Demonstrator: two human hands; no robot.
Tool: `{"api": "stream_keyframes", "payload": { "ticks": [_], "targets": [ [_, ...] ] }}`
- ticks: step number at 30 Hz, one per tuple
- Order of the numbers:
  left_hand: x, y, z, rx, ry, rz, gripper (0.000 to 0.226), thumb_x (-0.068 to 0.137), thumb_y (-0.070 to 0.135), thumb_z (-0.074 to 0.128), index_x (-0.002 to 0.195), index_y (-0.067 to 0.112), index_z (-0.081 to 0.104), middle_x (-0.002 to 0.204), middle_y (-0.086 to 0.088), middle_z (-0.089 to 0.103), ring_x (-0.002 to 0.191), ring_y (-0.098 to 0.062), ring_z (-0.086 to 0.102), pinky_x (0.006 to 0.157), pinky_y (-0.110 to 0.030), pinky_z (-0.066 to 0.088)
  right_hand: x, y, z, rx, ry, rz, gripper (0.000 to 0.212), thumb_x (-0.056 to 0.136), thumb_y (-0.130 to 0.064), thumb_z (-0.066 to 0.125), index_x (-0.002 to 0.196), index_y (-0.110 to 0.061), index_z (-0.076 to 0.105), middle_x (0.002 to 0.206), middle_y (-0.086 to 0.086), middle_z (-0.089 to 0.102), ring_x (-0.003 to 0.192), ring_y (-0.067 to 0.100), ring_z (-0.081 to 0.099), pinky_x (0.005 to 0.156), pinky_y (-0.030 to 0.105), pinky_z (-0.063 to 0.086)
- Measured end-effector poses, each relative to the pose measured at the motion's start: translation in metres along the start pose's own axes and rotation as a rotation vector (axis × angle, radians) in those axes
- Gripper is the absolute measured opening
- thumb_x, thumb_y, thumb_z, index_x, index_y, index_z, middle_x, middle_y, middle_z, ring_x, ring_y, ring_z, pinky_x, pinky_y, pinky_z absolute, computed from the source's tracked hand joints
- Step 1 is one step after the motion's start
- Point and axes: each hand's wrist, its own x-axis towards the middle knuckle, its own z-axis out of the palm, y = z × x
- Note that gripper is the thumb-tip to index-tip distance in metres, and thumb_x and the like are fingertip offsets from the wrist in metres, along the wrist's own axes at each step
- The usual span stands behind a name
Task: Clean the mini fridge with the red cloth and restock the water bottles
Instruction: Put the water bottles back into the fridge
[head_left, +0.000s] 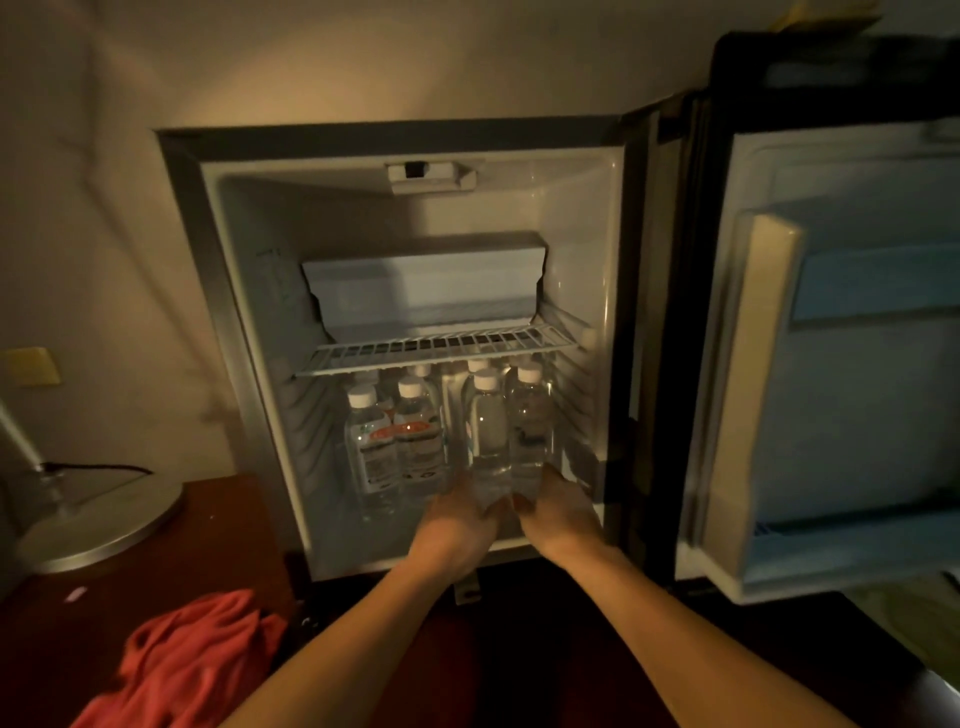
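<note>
The mini fridge (249, 322) stands open, with several white-capped water bottles upright on its floor under a wire shelf (436, 351). My left hand (457, 519) grips the base of a clear bottle (488, 426) at the front right of the compartment. Beside it, my right hand (558, 512) grips the base of a second bottle (531, 415). Both bottles are upright and side by side. Two labelled bottles (395, 441) stand to their left. The red cloth (192, 660) lies crumpled on the dark wooden surface at the lower left.
The fridge door (841, 364) hangs open to the right. A grey box-like compartment (426, 291) sits above the wire shelf. A lamp base (104, 519) with a cord stands on the wooden surface at the left, near the wall.
</note>
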Motion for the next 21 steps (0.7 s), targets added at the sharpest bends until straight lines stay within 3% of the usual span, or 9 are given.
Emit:
{"api": "stream_keyframes", "payload": {
  "ticks": [3,6,9,12,17,21],
  "targets": [
    [-0.030,0.006,-0.012,0.112,0.002,0.049,0.056,0.086,0.067,0.043,0.132,0.034,0.041,0.123,-0.002,0.061,0.111,-0.028,0.061,0.090,-0.042,0.052,-0.023,-0.005,-0.010,0.008,-0.037,-0.057,0.040,0.089,-0.048,0.043,0.122,-0.029,0.052,0.119,-0.003,0.059,0.103,0.020,0.060,0.075,0.033,0.049],
    [-0.056,0.011,-0.023,0.366,0.027,0.092,0.050,0.094,0.060,0.041,0.131,0.026,0.042,0.125,-0.005,0.061,0.111,-0.029,0.060,0.085,-0.040,0.050,-0.045,-0.007,-0.020,-0.092,-0.031,-0.174,0.047,0.090,-0.042,0.049,0.133,-0.025,0.044,0.134,0.000,0.049,0.120,0.021,0.051,0.091,0.040,0.050],
    [-0.081,0.012,-0.030,0.578,0.106,0.206,0.057,0.097,0.057,0.039,0.139,0.019,0.040,0.140,-0.003,0.051,0.129,-0.023,0.048,0.104,-0.037,0.040,-0.068,-0.007,-0.028,-0.285,-0.027,-0.300,0.063,0.092,-0.042,0.053,0.146,-0.020,0.029,0.149,0.006,0.033,0.137,0.026,0.033,0.109,0.042,0.037],
    [-0.104,0.014,-0.033,0.714,0.158,0.268,0.065,0.098,0.056,0.036,0.147,0.013,0.034,0.150,-0.003,0.040,0.141,-0.020,0.032,0.119,-0.038,0.023,-0.095,-0.004,-0.035,-0.471,-0.054,-0.374,0.071,0.094,-0.045,0.049,0.153,-0.021,0.018,0.159,0.010,0.015,0.147,0.028,0.013,0.117,0.045,0.021],
    [-0.148,0.021,-0.027,0.743,0.110,0.233,0.072,0.100,0.057,0.031,0.154,0.011,0.021,0.163,-0.007,0.016,0.151,-0.021,0.011,0.123,-0.041,0.010,-0.134,0.006,-0.038,-0.519,-0.098,-0.339,0.070,0.096,-0.049,0.044,0.154,-0.023,0.014,0.159,0.008,0.018,0.147,0.026,0.013,0.118,0.046,0.016],
    [-0.174,0.032,-0.011,0.749,0.086,0.259,0.073,0.100,0.057,0.030,0.155,0.011,0.019,0.164,-0.007,0.014,0.151,-0.021,0.009,0.123,-0.040,0.009,-0.164,0.024,-0.046,-0.460,-0.100,-0.297,0.070,0.097,-0.048,0.044,0.154,-0.023,0.013,0.162,0.005,0.008,0.149,0.022,0.006,0.120,0.046,0.014]
  ]
}}
